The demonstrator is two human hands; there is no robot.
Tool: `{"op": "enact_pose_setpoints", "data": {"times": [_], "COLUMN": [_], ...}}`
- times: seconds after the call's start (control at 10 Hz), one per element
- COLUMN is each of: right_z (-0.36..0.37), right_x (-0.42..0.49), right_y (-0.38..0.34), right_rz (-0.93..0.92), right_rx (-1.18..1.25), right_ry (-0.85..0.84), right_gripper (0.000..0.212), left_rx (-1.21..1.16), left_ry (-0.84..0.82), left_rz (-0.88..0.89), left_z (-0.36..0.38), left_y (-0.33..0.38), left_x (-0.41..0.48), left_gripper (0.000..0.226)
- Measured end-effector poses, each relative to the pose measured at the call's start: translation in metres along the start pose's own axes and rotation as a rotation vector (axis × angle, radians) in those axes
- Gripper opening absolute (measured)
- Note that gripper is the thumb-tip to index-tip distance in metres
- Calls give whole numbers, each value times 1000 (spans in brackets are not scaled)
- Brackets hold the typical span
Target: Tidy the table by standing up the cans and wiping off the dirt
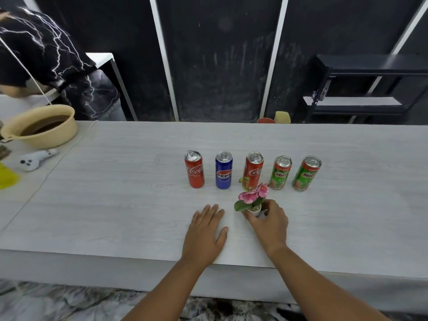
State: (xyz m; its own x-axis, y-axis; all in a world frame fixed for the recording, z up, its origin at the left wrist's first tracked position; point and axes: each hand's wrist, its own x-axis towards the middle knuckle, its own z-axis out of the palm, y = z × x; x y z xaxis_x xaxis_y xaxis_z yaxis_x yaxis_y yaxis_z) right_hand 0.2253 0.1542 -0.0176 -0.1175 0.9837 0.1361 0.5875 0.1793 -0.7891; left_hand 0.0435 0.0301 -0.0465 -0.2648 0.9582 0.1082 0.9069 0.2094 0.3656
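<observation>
Several cans stand upright in a row on the pale wooden table (115, 205): a red Coca-Cola can (194, 169), a blue Pepsi can (224, 170), a second red Coca-Cola can (253, 169) and two green Milo cans (280, 172) (306, 173). In front of the row stands a small white pot with a pink flower (253, 200). My right hand (269, 221) is wrapped around that pot. My left hand (206, 230) lies flat on the table just left of it, palm down, fingers apart, holding nothing.
On a side table at the left are a beige bowl (40, 126) of brown liquid, a white controller-like object (34, 159) and a yellow cloth (7, 177). A person in a black patterned top (46, 49) bends there. A dark shelf (361, 89) stands back right.
</observation>
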Motion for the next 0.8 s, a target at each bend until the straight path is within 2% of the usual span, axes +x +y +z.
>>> {"op": "enact_pose_setpoints", "data": {"times": [0.1,0.3,0.4,0.5,0.7,0.8], "right_z": [-1,-4,-6,-7,-12,-33], "right_x": [1,-2,-3,-4,-4,-21], "right_y": [4,14,10,10,14,32], "right_rz": [-8,-91,-83,-69,-37,-104], "right_rx": [-25,-72,-104,-88,-6,-118], "right_ry": [-9,-73,-60,-66,-131,-98], "right_gripper": [57,39,39,44,74,78], "left_rx": [2,6,13,23,45,95], "left_ry": [1,16,14,17,16,-45], "left_rz": [0,-2,-5,2,-1,-16], "left_z": [0,2,1,3,2,-1], "left_y": [-1,-1,0,-1,2,4], "left_x": [0,0,0,-1,2,-3], "left_gripper": [62,62,62,62,63,67]}}
